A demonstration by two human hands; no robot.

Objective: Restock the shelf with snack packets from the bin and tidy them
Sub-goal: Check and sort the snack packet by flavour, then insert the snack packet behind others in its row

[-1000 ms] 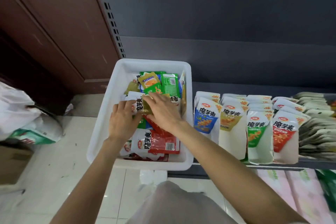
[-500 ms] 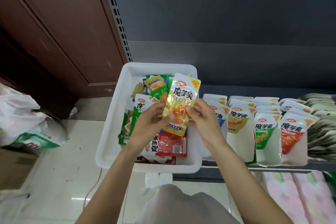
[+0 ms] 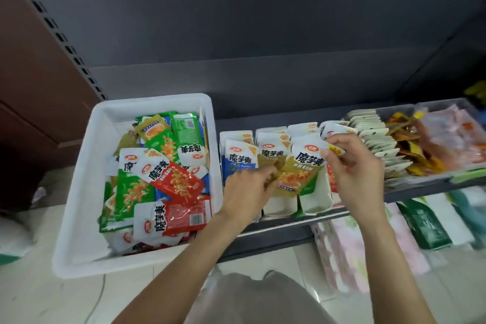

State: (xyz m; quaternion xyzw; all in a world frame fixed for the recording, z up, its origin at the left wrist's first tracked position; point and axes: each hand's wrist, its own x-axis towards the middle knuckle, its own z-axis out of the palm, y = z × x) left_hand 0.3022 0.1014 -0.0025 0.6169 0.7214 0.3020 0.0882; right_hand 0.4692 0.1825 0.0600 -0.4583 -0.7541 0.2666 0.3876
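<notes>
Yellow 魔芋爽 packet (image 3: 297,173) marked 20%, pinched in left hand (image 3: 247,192) grip and right hand (image 3: 352,168) grip

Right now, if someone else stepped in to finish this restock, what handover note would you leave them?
Left hand: pinching the lower edge of the yellow-gold foil snack packet.
Right hand: pinching the same packet's top right corner.
The packet is held over the front of the dark shelf, in front of the matching yellow-gold row, not yet seated.
Done: four rows of packets stand on the shelf.
Left: seat this packet, then sort the mixed green, red and blue packets lying loose in the white plastic bin and straighten the rows.
</notes>
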